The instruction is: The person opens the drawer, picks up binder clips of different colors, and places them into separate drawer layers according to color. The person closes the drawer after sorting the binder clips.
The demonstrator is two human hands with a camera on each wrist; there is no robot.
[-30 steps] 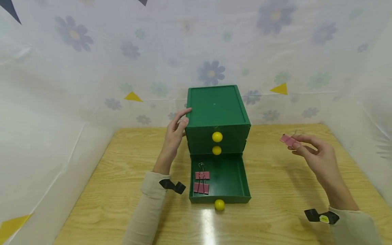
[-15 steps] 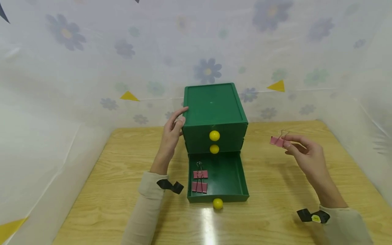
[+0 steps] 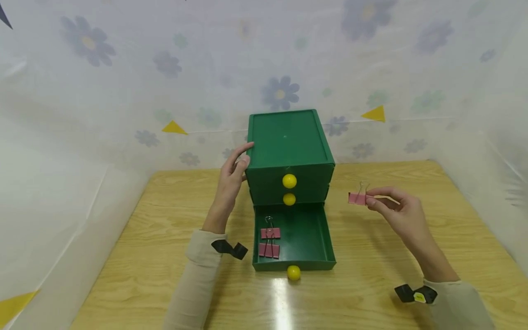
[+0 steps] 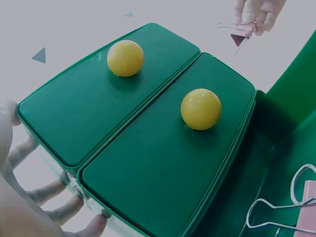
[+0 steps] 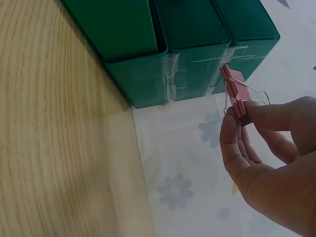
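The right hand point(image 3: 398, 213) is pinching a pink binder clip point(image 3: 357, 198) between thumb and fingertips, in the air to the right of the green drawer box point(image 3: 288, 151). The clip is sticking out leftward from the fingertips. The left hand point(image 3: 232, 176) is resting with straight fingers against the box's left side.

Chest point(image 3: 288, 151) at the table's point(image 3: 165, 275) back middle, against the wall. Bottom drawer point(image 3: 307, 238) pulled out toward the front — two clips point(image 3: 270, 242) inside at its left. Left hand point(image 3: 231, 183) touching the chest's left side. Right hand point(image 3: 396, 213) right of the drawer — clip point(image 3: 357, 198) pinched, above the table.
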